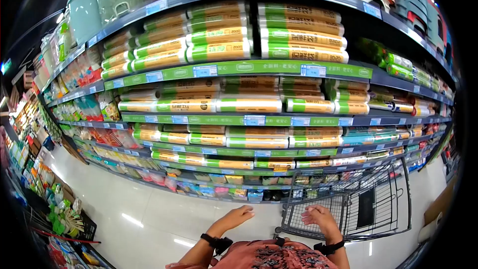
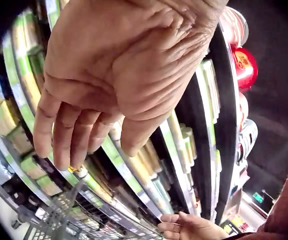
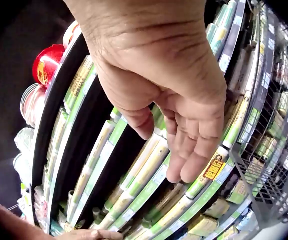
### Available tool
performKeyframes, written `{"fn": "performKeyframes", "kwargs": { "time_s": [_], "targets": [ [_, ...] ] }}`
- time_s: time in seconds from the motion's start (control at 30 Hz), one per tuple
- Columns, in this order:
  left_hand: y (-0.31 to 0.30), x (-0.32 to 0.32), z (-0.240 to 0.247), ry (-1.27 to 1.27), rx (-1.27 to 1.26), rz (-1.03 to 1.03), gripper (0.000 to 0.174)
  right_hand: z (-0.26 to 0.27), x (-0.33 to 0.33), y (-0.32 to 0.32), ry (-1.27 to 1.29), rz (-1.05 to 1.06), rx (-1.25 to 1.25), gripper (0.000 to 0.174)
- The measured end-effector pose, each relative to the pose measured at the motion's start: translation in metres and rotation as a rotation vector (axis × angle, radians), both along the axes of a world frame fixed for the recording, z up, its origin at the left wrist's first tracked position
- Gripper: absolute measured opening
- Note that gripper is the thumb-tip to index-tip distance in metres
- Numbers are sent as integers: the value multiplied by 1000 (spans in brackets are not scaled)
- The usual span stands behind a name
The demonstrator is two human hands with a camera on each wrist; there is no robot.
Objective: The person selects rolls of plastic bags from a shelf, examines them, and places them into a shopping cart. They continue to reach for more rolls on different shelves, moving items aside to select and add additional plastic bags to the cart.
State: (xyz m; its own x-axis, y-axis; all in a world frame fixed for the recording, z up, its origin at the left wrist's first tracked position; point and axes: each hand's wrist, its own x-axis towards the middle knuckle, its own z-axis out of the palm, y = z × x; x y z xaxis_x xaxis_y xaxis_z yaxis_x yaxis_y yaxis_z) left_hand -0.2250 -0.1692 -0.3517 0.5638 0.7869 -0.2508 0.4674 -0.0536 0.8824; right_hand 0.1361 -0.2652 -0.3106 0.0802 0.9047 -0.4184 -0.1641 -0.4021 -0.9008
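Observation:
My left hand (image 1: 233,220) is held out in front of the body, nothing in it; in the left wrist view its fingers (image 2: 64,132) extend loosely with the thumb apart. My right hand (image 1: 321,218) is also bare, its fingers (image 3: 204,145) relaxed and slightly bent in the right wrist view. In the head view it overlaps the near side of a black wire shopping cart (image 1: 366,209). Ahead of both hands, shelves carry rows of plastic-wrapped rolls (image 1: 219,50) with green and brown labels. Each wrist wears a black strap (image 1: 216,242).
Grey shelf edges bear green strips (image 1: 239,67) and price tags (image 1: 205,71). Buckets (image 1: 82,10) and plastic tubs line the top shelf. Pale glossy floor (image 1: 134,204) lies left of the cart, with another goods display (image 1: 64,214) at far left.

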Motion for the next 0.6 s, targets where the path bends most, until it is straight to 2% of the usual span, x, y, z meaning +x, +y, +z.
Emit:
{"fn": "performKeyframes", "kwargs": {
  "time_s": [0.17,0.27,0.37,0.6],
  "targets": [
    [-18,-49,6,7,-113,241,61,-11,-20,17,37,136,18,34],
    [-15,-60,-13,4,-8,288,62,-7,-34,24,32,201,21,35],
    [-18,-46,-2,2,-43,264,62,-11,-40,24,4,220,6,37],
    [-15,-6,-54,45,-118,-35,60,-27,-19,-14,15,89,12,41]
  ]
}}
